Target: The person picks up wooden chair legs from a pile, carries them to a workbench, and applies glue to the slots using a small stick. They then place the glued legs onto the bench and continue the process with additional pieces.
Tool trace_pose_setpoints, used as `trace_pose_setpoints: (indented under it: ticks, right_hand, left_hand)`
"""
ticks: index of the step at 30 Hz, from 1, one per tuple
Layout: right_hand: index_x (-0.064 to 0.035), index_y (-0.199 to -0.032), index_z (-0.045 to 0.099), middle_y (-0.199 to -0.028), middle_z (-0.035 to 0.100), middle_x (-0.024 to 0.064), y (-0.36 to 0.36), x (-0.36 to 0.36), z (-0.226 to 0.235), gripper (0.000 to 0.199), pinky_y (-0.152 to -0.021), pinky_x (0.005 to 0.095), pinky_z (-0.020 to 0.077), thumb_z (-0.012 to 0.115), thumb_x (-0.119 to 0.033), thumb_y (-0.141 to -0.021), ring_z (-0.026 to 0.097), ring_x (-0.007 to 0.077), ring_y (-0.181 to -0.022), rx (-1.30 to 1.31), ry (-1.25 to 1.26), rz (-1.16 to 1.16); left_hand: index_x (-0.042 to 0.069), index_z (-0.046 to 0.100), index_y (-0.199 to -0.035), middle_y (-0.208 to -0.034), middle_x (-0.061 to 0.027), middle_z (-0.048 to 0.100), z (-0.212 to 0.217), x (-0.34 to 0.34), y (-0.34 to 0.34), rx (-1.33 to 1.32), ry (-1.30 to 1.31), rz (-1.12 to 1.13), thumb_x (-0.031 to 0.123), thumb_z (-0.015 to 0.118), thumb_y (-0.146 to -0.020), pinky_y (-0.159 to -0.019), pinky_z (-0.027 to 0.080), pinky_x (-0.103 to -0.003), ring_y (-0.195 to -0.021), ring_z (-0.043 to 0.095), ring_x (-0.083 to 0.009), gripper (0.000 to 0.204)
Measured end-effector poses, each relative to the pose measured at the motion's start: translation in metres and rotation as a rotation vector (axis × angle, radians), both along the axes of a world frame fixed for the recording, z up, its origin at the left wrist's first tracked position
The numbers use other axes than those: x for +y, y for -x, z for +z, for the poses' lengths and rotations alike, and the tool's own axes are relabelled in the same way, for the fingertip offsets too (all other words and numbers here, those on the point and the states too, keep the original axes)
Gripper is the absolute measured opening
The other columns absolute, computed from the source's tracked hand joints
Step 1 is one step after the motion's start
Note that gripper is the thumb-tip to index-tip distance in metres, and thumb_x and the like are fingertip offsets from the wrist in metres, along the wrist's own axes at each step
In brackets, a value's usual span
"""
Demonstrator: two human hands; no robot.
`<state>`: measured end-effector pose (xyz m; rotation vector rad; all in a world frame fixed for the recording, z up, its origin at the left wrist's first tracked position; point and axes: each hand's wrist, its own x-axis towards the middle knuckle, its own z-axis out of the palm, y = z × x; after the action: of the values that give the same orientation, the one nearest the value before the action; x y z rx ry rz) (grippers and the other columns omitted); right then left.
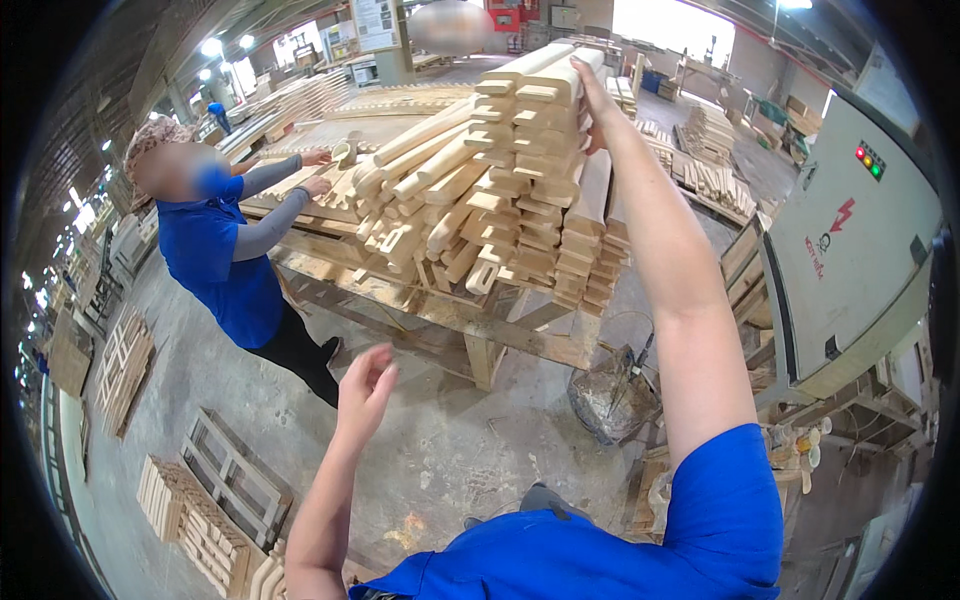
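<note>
The wooden workbench supports a tall stack of pale wooden slats at its near right end, with loose rounded rails piled to the left of the stack. A grey electrical cabinet stands to the right. A co-worker in a blue shirt stands at the bench's left side, both hands over the work surface. A dark bucket sits on the floor near the bench. The right hand contacts the stack's upper right side; whether it grips a slat cannot be determined. The left hand is empty, fingers loosely curled, clear of the bench.
</note>
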<state>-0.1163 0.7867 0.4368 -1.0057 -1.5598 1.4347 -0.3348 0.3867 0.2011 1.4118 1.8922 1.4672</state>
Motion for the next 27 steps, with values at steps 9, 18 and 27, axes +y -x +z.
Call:
trace_pose_setpoints:
  ticks: [9, 18, 27]
  right_hand:
    - [0.0086, -0.144, 0.008, -0.141, 0.034, 0.0264, 0.005, 0.035, -0.016, 0.125, -0.102, 0.0457, 0.0338, 0.060, -0.071, -0.064, 0.039, 0.0352, -0.128, 0.206, -0.084, -0.084]
    - [-0.0008, -0.140, 0.030, -0.135, 0.040, 0.0240, 0.016, 0.048, -0.019, 0.102, -0.091, 0.0541, 0.0425, 0.065, -0.062, -0.067, 0.046, 0.0385, -0.120, 0.272, -0.131, -0.226]
    - [-0.0037, -0.120, 0.051, -0.111, 0.059, 0.0140, -0.028, 0.023, -0.011, 0.061, -0.084, 0.0435, 0.0487, 0.068, -0.036, -0.072, 0.058, 0.0264, -0.101, 0.731, 0.079, 0.006]
  left_hand:
    - [0.002, 0.052, -0.121, -0.086, -0.0091, 0.065, 0.183, 0.167, -0.104, 0.311, -0.192, -0.077, 0.031, 0.069, -0.082, -0.068, 0.049, -0.027, -0.075, 0.061, -0.0131, 0.051]
    - [0.004, 0.063, -0.102, -0.077, -0.0117, 0.066, 0.194, 0.233, -0.123, 0.733, -0.233, 0.151, 0.032, 0.072, -0.075, -0.066, 0.050, -0.035, -0.070, 0.065, -0.0245, 0.040]
    - [0.014, 0.061, -0.092, -0.096, -0.0044, 0.063, 0.171, 0.239, -0.165, 0.908, -0.478, 0.348, 0.025, 0.071, -0.074, -0.083, 0.044, -0.040, -0.095, 0.056, -0.0265, 0.023]
